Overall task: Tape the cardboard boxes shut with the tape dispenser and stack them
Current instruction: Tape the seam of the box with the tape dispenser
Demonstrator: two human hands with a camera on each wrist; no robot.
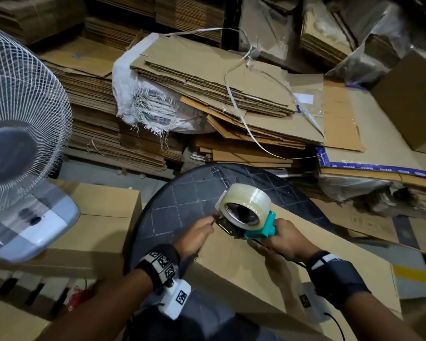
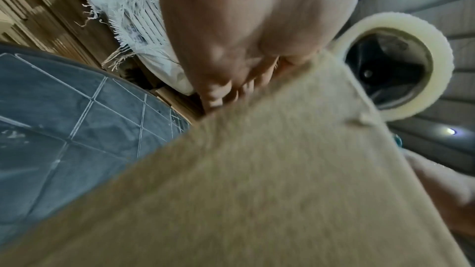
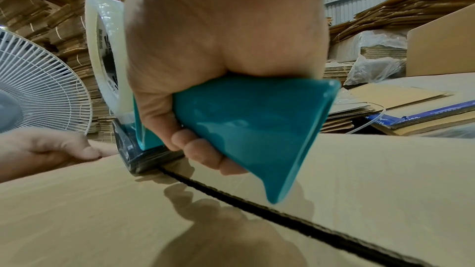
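- Two hands work at one spot, low and centre in the head view: the right hand is wrapped in a fist round the teal handle of the tape dispenser, and the left hand sits just to its left with its fingertips drawn together at the dispenser's black nose.
- The left fingers look to be pinching the loose tape end or pressing it to the box edge; the left wrist view is too blurred to say which.
- The clear tape roll stands upright on the dispenser, above and between the two hands.
- The dispenser's nose touches the top of the cardboard box at its far left edge, right where the open seam begins.
- That seam is the relation that matters: in the right wrist view it runs from the nose at centre-left down to the lower right, straight back under the right hand, so the long axis lies along the pull toward the person.
- The right hand is the one placed to draw along the seam; the left is placed at the starting edge to anchor the end.
- The box rests on a dark round table.
- A white fan stands at the left edge, beside another closed box.
- Flattened cardboard fills the upper frame.
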